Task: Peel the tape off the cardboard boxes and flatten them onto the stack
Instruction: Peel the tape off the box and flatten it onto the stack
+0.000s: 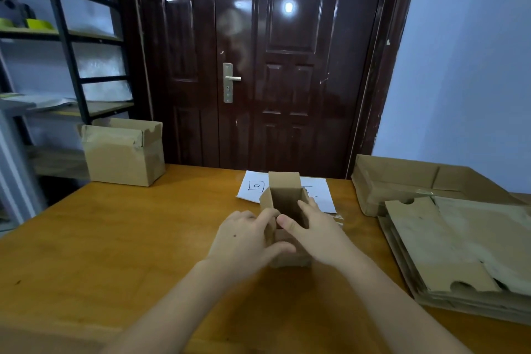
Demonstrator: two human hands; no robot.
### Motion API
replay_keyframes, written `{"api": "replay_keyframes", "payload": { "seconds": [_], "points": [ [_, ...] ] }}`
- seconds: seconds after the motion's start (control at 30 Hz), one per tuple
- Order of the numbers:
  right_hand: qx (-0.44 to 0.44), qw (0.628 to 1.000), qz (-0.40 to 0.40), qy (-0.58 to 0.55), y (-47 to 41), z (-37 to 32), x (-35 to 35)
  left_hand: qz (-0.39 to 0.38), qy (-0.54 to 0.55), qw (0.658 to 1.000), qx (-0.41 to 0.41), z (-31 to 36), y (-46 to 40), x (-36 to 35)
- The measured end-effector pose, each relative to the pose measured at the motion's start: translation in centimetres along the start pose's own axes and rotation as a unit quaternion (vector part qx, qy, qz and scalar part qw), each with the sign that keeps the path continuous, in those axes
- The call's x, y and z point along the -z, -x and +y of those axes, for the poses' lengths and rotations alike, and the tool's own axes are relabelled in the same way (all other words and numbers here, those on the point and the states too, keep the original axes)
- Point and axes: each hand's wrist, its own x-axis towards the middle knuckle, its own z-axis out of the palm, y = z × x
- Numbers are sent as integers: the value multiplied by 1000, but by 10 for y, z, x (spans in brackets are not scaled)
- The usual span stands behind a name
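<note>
While both hands are working in the head view, I am seeing the small cardboard box (284,204) standing mid-table on the wooden table (115,238), its top flaps open and its hollow facing up. My left hand (244,241) is gripping its near left corner, thumb curled under the front, and my right hand (313,230) is grasping its right wall, thumb hooked over the rim. I am judging it light, thin and easily creased: matte brown corrugated board, stiff along the panels, weak at the folds. I would be holding opposite corners and pressing them together. Whether tape remains underneath, I cannot tell. To the right the stack of flattened cardboard (459,253) is lying, dull and scuffed; a larger taped box (123,152) is waiting far left.
</note>
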Motion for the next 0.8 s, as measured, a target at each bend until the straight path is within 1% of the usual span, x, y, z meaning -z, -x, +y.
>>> {"api": "replay_keyframes", "payload": {
  "seconds": [0.1, 0.17, 0.23, 0.3, 0.37, 0.4, 0.47, 0.5, 0.57, 0.7, 0.77, 0.8],
  "points": [
    [-12, 1000, 16, 13, -3, 4, 1, -68, 81, 994, -8, -9, 8, 2],
    [5, 1000, 24, 4, -5, 6, 3, -100, 114, 988, -1, -16, 7, 6],
    [36, 999, 5, -37, -8, 7, 7, -92, 137, 986, 17, -22, -1, 12],
    [68, 995, -43, -52, -10, 9, 11, -69, 138, 988, 20, -26, -18, 18],
    [95, 992, -77, -29, -12, 10, 17, -72, 104, 992, 0, -28, -36, 23],
    [102, 991, -86, -18, -12, 12, 20, -82, 96, 992, -1, -30, -41, 24],
    [97, 991, -88, -11, -12, 17, 23, -126, 112, 985, 43, -34, -44, 21],
    [84, 993, -80, -21, -12, 21, 23, -149, 131, 977, 77, -35, -42, 18],
    [72, 995, -58, -47, -9, 31, 18, -159, 166, 965, 127, -36, -33, 10],
    [99, 994, -1, -36, 2, 43, -3, -107, 260, 945, 168, -33, -16, 4],
    [79, 995, 38, -44, 4, 48, -15, -75, 313, 928, 187, -32, -6, 1],
    [53, 995, 59, -62, 5, 51, -21, -63, 334, 920, 194, -31, -2, 1]
  ]
}}
